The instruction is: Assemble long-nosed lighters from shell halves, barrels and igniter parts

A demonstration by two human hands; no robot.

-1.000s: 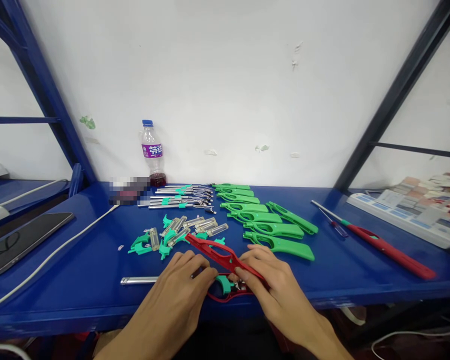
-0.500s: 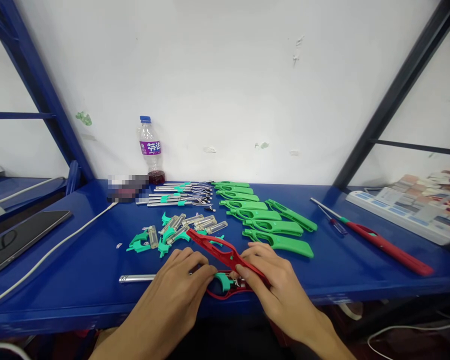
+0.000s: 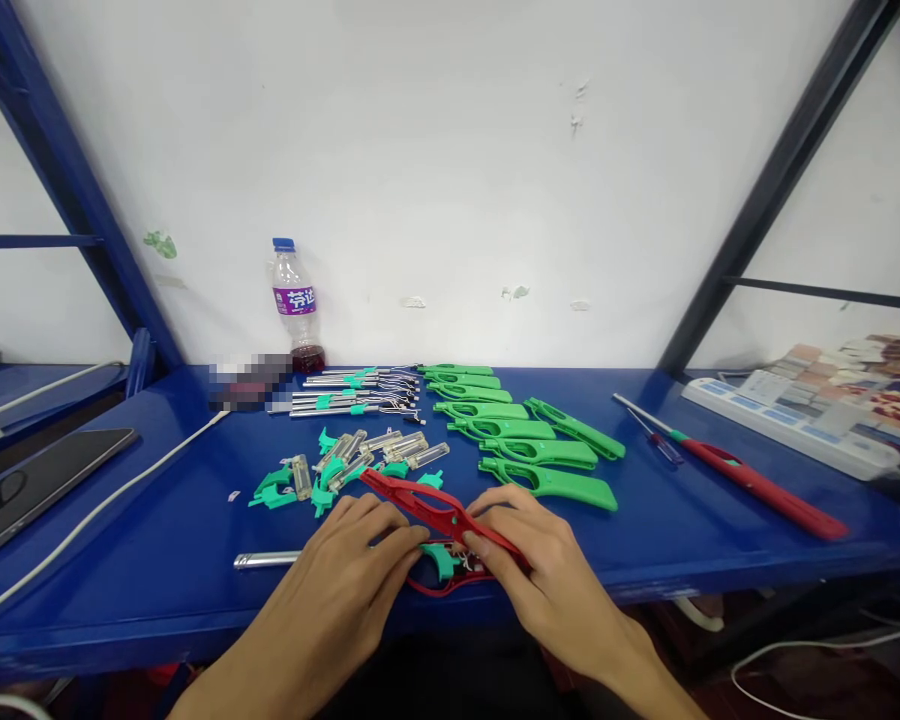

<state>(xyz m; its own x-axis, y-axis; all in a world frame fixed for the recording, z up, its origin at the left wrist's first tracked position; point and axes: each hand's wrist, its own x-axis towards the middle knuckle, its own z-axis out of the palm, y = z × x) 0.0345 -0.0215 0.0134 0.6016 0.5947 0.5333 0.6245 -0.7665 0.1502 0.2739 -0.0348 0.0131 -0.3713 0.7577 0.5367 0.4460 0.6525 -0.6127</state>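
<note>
At the table's front edge, a lower red shell [image 3: 433, 590] holds a teal trigger [image 3: 441, 561] and small wires. My left hand [image 3: 360, 570] is closed around this lighter near the trigger, and a silver tube [image 3: 266, 560] sticks out to its left. Tilted above the lower shell is an upper red shell [image 3: 412, 497], pinched by my right hand [image 3: 536, 565] at its right end. Beyond my hands lie clear fuel tanks [image 3: 427, 456] mixed with teal triggers [image 3: 274, 492]. Several green shells [image 3: 570, 486] are lined up behind my right hand.
Silver tubes with wires [image 3: 330, 408] lie near the wall, by a bottle [image 3: 297, 310]. On the left are a phone [image 3: 52, 485] and a white cable [image 3: 112, 500]. A red lighter [image 3: 765, 490], a screwdriver [image 3: 664, 447] and a power strip [image 3: 795, 430] occupy the right side.
The view has shifted slightly. The upper red shell sits a little lower and flatter over the lower one, with both hands keeping their holds.
</note>
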